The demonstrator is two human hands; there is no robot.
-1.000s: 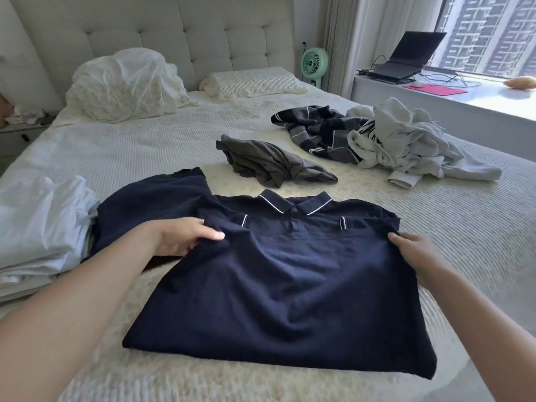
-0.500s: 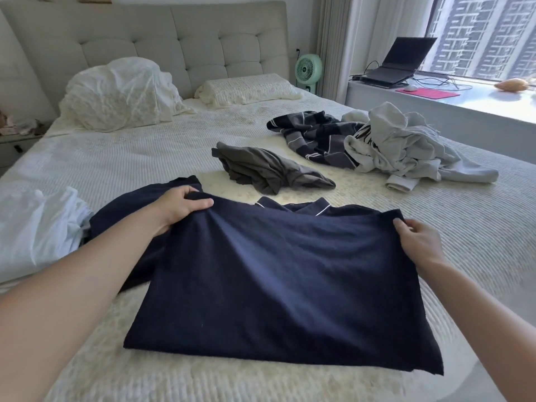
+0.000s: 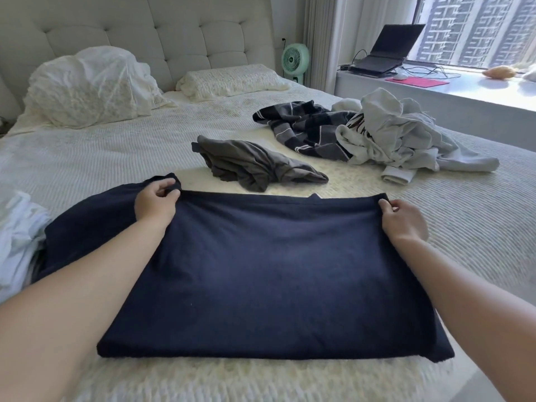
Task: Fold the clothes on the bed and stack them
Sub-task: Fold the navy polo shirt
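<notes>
Here, at the near left edge of the bed (image 3: 87, 158), a stack of pale folded clothes (image 3: 17, 236) lies just beside the navy shirt (image 3: 261, 274). The shirt is spread flat across the near middle of the bed, between the two hands and under both forearms. The left hand (image 3: 155, 203) has its fingers curled round the far left corner of the upper layer, pinching the cloth; a loose part of the shirt reaches out past it toward the pale stack. The right hand (image 3: 401, 219) grips the far right corner in the same way, thumb and fingers closed on the fold. The far edge runs nearly straight between the two hands, and a small tip of the collar peeks over it right of the middle. The shirt shows as a plain dark navy rectangle, smooth, with its near edge thick and doubled.

Beyond it, a crumpled grey garment (image 3: 255, 166) lies at mid-bed. Farther right sits a dark striped garment (image 3: 304, 126), touching a heap of light grey clothes (image 3: 406, 134). Two pillows (image 3: 87, 85) rest against the headboard, far left. On the worktop (image 3: 478, 91) by the window, far right, stands an open laptop (image 3: 385, 50).
</notes>
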